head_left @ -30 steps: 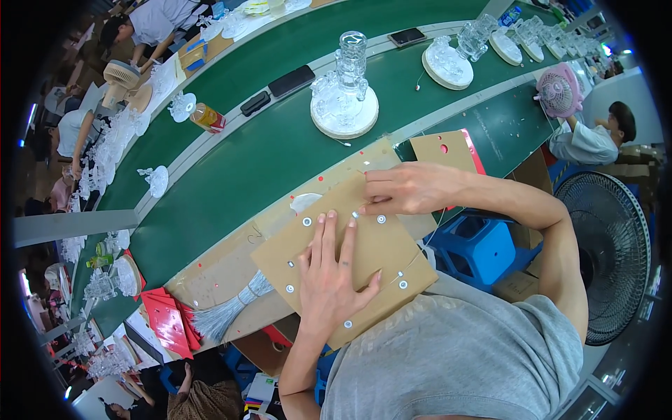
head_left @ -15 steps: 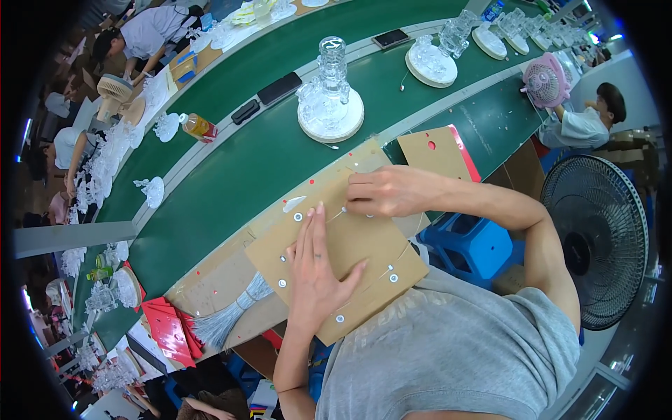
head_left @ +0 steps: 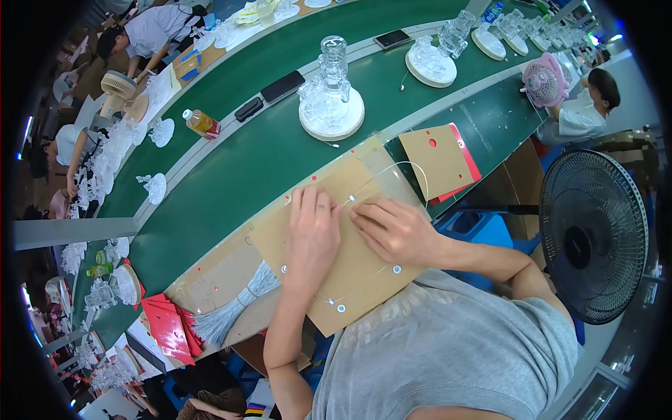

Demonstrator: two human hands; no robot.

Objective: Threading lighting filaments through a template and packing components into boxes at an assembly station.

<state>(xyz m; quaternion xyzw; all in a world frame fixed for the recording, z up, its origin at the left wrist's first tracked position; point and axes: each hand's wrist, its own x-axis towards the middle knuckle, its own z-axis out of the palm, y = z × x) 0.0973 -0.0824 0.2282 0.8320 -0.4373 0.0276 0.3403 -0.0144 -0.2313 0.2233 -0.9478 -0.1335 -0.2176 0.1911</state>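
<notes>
A tan cardboard sheet (head_left: 364, 280) lies before me, its near edge against my grey shirt. Round white washers and thin white wire show on its face. My left hand (head_left: 313, 227) rests on the sheet with curled fingers, thumb and forefinger pinched; what is between them is hidden. Close beside it, my right hand (head_left: 400, 232) pinches at the wire by a small white connector (head_left: 351, 199). From there a loop of white wire (head_left: 406, 163) arcs up and over to the right. A bundle of grey wires (head_left: 238, 304) lies left of the sheet.
Beyond the sheet, a green conveyor (head_left: 245, 185) carries a clear ornament on a white round base (head_left: 331, 115). Red-and-tan boards (head_left: 434, 164) lie right; red cards (head_left: 168, 329) lie left. A black fan (head_left: 595, 234) stands at the right. Other people work farther off.
My left hand has gone from lying flat to curled and moved up the sheet. My right hand has moved slightly right and nearer me. A wire loop now rises above the sheet, which has shifted slightly.
</notes>
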